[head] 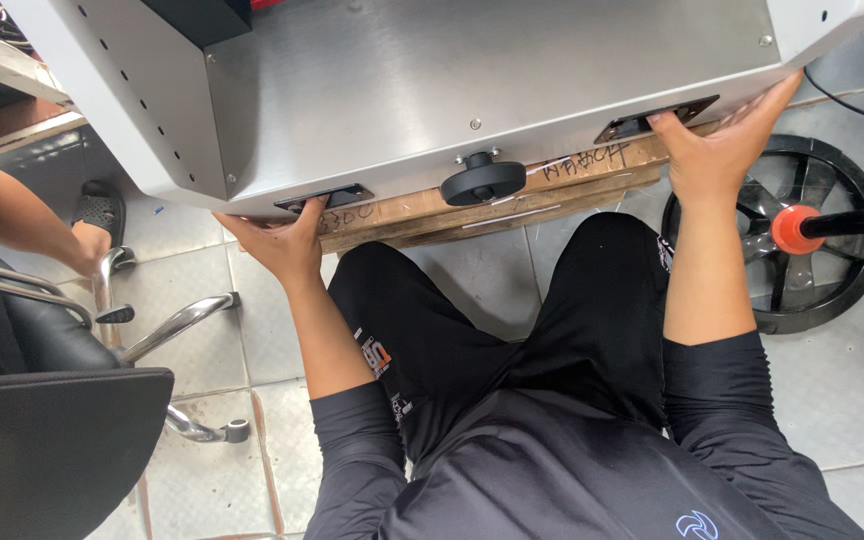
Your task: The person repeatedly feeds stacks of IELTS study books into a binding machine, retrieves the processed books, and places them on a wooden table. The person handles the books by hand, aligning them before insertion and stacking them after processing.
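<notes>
A large stainless steel cabinet (432, 80) lies tipped over a wooden pallet (512, 195), its underside facing me. My left hand (282, 240) grips the lower edge by a black rectangular slot (324, 197). My right hand (717, 150) holds the edge at the other slot (657, 117), fingers hooked into it. A black round foot knob (482, 182) sticks out of the steel between my hands. My legs in black shorts are below.
A black chair with chrome legs (62, 420) stands at the left, with another person's arm and sandalled foot (102, 210) beside it. A black wheel-shaped base with an orange-capped rod (802, 230) lies at the right on the tiled floor.
</notes>
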Available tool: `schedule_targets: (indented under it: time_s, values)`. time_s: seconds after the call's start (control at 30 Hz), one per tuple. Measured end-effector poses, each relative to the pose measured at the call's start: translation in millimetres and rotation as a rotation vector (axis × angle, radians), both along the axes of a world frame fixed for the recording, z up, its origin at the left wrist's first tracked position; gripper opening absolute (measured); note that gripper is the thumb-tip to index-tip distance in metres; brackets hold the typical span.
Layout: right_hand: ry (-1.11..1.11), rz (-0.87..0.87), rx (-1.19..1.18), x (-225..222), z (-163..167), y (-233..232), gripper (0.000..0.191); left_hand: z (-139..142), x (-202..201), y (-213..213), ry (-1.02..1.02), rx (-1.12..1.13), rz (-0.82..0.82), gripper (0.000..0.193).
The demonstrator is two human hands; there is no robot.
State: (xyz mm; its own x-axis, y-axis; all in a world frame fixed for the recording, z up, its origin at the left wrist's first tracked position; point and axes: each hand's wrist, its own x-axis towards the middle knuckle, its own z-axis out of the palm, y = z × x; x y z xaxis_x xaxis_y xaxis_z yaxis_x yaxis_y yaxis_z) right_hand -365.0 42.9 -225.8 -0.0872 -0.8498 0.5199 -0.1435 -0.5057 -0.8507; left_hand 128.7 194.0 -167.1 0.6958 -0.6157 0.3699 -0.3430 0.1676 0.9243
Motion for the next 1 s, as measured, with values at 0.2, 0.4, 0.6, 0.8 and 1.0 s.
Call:
schedule_targets:
  time_s: [0.2,0.4,0.6,0.8,1.0]
  values:
    - [-0.021,0.014,-0.006,6.3,9.9,0.9,0.113,1.5,0.3,-0.7,-0.004,-0.013,-0.001,0.112]
    - [-0.020,0.009,0.020,7.3,12.0,3.0,0.110,0.8,0.6,-1.3,-0.027,-0.009,-0.005,0.115]
    - [-0.070,0.057,-0.007,7.5,9.8,3.2,0.105,0.8,-1.4,-0.1,0.003,-0.013,-0.012,0.115]
    - [-0.002,0.012,0.001,4.7,16.3,8.1,0.104,3.3,-4.5,4.1,-0.016,0.014,0.007,0.113]
    - [0.006,-0.028,0.019,6.9,22.4,8.6,0.108,5.3,-3.8,5.9,0.016,-0.020,-0.017,0.112]
